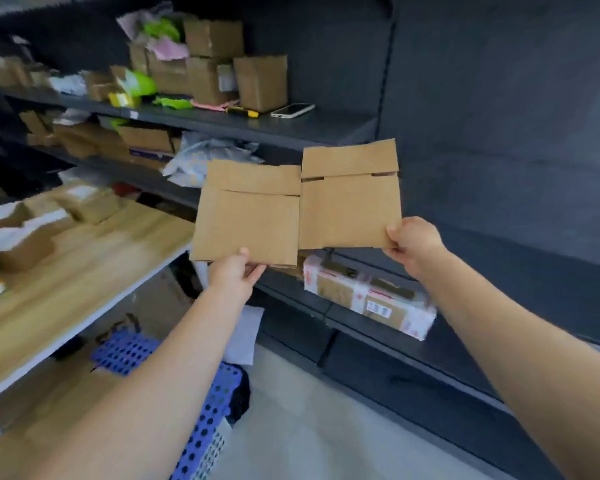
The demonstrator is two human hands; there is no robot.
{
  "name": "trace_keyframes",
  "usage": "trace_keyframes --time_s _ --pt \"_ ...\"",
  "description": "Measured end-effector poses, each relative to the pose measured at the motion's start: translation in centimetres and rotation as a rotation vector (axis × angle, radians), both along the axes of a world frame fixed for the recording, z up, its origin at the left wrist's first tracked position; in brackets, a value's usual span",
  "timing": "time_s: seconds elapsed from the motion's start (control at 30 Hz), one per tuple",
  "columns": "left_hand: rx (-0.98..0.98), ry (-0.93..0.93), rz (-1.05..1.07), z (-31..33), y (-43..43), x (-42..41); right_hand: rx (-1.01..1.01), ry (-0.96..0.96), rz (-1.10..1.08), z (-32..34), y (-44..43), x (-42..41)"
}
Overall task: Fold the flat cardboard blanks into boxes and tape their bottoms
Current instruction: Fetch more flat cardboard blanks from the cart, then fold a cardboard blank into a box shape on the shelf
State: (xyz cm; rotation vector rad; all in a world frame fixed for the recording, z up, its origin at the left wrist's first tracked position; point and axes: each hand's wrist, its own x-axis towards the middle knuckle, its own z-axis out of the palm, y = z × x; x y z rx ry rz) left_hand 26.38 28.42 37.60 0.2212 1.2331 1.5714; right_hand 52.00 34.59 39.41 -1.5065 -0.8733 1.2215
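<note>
Two flat brown cardboard blanks are held up side by side in front of a dark shelf unit. My left hand [234,271] pinches the bottom edge of the left blank [248,216], thumb on its front face. At the lower right corner of the right blank [350,202], my right hand [413,242] pinches the cardboard. The right blank sits a little higher, and its top flap is creased forward. The inner edges of the two blanks meet or slightly overlap.
A taped parcel [371,299] lies on the dark shelf [343,320] just below the blanks. The upper shelf holds several small boxes [260,81], a phone [293,110] and a yellow-black tool [242,111]. A wooden table [84,265] with parcels stands at the left. Blue perforated baskets [208,410] sit on the floor.
</note>
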Motion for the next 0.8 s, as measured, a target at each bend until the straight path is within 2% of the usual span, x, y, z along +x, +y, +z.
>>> trace_keyframes --time_s 0.2,0.47,0.67,0.8 --pt "-0.110 0.058 -0.330 -1.0 2.1 18.0 -0.013 0.020 -0.323 -1.0 -5.2 18.7" --pt "-0.159 -0.034 -0.500 -3.1 3.9 40.0 -0.048 -0.065 -0.619 -1.3 -11.2 40.1" --pt "-0.251 -0.003 -0.571 -5.7 4.5 50.2 -0.062 -0.055 -0.797 -2.0 -13.9 50.1" --pt "-0.292 0.009 -0.588 -6.9 6.1 54.2 -0.085 -0.004 -0.824 -3.7 -13.5 53.5"
